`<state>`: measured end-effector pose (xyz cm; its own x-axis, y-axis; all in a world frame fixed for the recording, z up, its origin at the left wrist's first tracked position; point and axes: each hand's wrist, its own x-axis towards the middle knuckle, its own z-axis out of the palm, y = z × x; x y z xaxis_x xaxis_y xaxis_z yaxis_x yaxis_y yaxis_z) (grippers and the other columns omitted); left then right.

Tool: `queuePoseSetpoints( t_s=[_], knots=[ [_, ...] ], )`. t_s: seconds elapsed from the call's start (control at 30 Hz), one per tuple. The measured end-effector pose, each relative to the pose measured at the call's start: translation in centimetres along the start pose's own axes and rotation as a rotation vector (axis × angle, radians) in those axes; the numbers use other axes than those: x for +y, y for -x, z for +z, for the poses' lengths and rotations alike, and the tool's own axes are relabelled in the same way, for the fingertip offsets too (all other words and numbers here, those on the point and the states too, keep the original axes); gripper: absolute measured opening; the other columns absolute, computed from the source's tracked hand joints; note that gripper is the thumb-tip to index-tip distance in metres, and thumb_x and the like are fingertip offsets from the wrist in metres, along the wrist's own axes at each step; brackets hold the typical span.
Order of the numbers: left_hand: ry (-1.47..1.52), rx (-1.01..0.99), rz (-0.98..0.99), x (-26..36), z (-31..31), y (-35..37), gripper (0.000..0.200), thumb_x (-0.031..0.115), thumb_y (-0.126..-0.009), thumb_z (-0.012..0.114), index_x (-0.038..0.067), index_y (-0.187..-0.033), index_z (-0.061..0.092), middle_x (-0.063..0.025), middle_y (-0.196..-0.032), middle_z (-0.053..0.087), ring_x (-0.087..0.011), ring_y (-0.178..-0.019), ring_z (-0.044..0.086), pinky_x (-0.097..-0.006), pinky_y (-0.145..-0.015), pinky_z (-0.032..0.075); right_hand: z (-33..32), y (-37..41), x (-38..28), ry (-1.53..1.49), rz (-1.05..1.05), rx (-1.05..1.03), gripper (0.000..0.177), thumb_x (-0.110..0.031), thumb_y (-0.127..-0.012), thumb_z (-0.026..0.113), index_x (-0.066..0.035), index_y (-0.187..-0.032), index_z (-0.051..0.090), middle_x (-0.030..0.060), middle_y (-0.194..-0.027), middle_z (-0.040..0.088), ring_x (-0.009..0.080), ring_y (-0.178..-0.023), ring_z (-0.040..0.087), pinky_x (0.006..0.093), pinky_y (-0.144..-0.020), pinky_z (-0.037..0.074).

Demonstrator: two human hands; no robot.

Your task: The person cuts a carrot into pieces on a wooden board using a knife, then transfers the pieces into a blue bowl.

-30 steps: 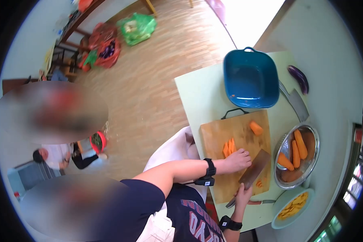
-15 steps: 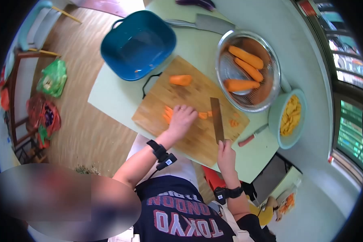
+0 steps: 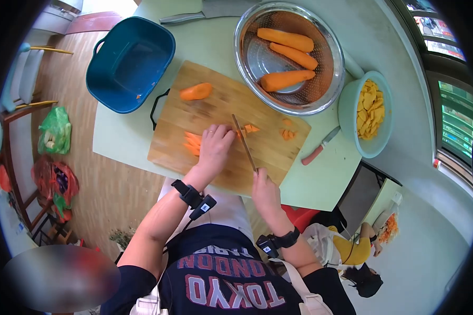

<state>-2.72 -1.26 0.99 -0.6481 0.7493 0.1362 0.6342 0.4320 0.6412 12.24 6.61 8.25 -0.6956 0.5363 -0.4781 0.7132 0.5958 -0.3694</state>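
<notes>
My right hand (image 3: 266, 191) is closed round the handle of a cleaver (image 3: 243, 142), whose blade stands edge-down on the wooden cutting board (image 3: 194, 118). Just left of the blade, my left hand (image 3: 217, 149) presses down with bent fingers on carrot that is mostly hidden under it. Carrot slices (image 3: 193, 143) lie on the board to the left of that hand, and cut carrot pieces (image 3: 251, 128) sit right of the blade. Small carrot scraps (image 3: 288, 134) are near the board's right side. A thick carrot piece (image 3: 196, 91) rests at the board's upper left.
A blue basin (image 3: 105, 71) stands at upper left, a steel colander (image 3: 326, 105) with three carrots at upper right. Beside it is a pale green bowl (image 3: 347, 110) of yellow slices. A red-handled knife (image 3: 312, 156) and another cleaver (image 3: 184, 19) lie on the table. Another person (image 3: 352, 247) is at lower right.
The view has shifted, so the board and containers appear further left and higher. The cleaver has moved against my left hand's fingertips and its blade has turned more upright. Both hands keep their holds.
</notes>
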Motion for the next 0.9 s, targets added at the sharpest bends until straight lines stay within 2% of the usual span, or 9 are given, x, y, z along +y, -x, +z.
queuePoseSetpoints(
  t_s=[0.17, 0.33, 0.53, 0.6, 0.7, 0.8, 0.9],
  knots=[
    [-0.008, -0.063, -0.003, 0.1, -0.2, -0.5, 0.018, 0.003, -0.069, 0.054, 0.008, -0.086, 0.057, -0.0057, -0.093, 0.054, -0.0254, -0.089, 0.049, -0.0352, -0.074, 0.039, -0.4, 0.1, -0.1, 0.008, -0.013, 0.003, 0.016, -0.018, -0.093, 0.043, -0.002, -0.093, 0.041, 0.023, -0.073, 0.059, 0.0421, -0.065, 0.058, 0.0494, -0.055, 0.046],
    [-0.019, -0.045, -0.021, 0.2, 0.0, -0.7, 0.018, 0.003, -0.069, 0.053, 0.008, -0.085, 0.057, -0.0045, -0.093, 0.055, -0.0245, -0.089, 0.049, -0.0347, -0.073, 0.038, -0.8, -0.5, -0.3, 0.032, 0.011, -0.065, 0.017, -0.018, -0.093, 0.043, -0.001, -0.091, 0.041, 0.0237, -0.074, 0.059, 0.0421, -0.065, 0.058, 0.0494, -0.054, 0.046],
    [-0.04, -0.039, -0.041, 0.3, 0.1, -0.7, 0.015, 0.004, -0.068, 0.053, 0.009, -0.081, 0.058, -0.0029, -0.09, 0.056, -0.023, -0.088, 0.05, -0.0332, -0.072, 0.038, -1.5, -1.5, -0.1, 0.095, -0.026, -0.08, 0.019, -0.019, -0.093, 0.043, 0.0, -0.089, 0.041, 0.0229, -0.062, 0.057, 0.0422, -0.058, 0.057, 0.0494, -0.05, 0.045],
    [-0.055, -0.022, -0.039, 0.3, 0.2, -0.7, 0.014, 0.004, -0.068, 0.053, 0.009, -0.08, 0.058, -0.0027, -0.09, 0.057, -0.0227, -0.087, 0.05, -0.0329, -0.071, 0.038, -2.1, -1.9, 0.0, 0.169, -0.052, -0.123, 0.019, -0.019, -0.092, 0.045, -0.001, -0.088, 0.041, 0.0195, -0.058, 0.058, 0.0369, -0.055, 0.06, 0.0447, -0.046, 0.048],
    [-0.059, -0.018, -0.058, 0.3, 0.2, -0.7, 0.012, 0.004, -0.068, 0.061, 0.011, -0.078, 0.061, 0.0007, -0.085, 0.058, -0.0212, -0.083, 0.051, -0.0332, -0.069, 0.038, -1.1, -2.2, 0.4, 0.154, -0.084, -0.076, 0.02, -0.02, -0.093, 0.044, -0.001, -0.087, 0.042, 0.0196, -0.057, 0.058, 0.0368, -0.054, 0.06, 0.0441, -0.046, 0.048],
    [-0.042, -0.012, -0.04, 0.2, 0.2, -0.6, 0.013, 0.004, -0.068, 0.06, 0.011, -0.078, 0.061, -0.0003, -0.085, 0.058, -0.0221, -0.083, 0.051, -0.0334, -0.069, 0.038, 0.7, -3.3, 0.9, 0.114, -0.11, -0.011, 0.022, -0.022, -0.093, 0.045, -0.001, -0.085, 0.042, 0.0202, -0.058, 0.058, 0.0363, -0.053, 0.06, 0.0442, -0.045, 0.047],
    [-0.046, -0.016, -0.011, 0.2, 0.2, -0.5, 0.013, 0.004, -0.067, 0.053, 0.008, -0.078, 0.059, -0.003, -0.089, 0.057, -0.0231, -0.085, 0.05, -0.0337, -0.068, 0.037, 1.6, -3.7, 2.0, 0.083, -0.101, 0.007, 0.023, -0.023, -0.093, 0.045, 0.0, -0.086, 0.043, 0.0215, -0.059, 0.058, 0.0391, -0.055, 0.059, 0.0474, -0.048, 0.046]
  ],
)
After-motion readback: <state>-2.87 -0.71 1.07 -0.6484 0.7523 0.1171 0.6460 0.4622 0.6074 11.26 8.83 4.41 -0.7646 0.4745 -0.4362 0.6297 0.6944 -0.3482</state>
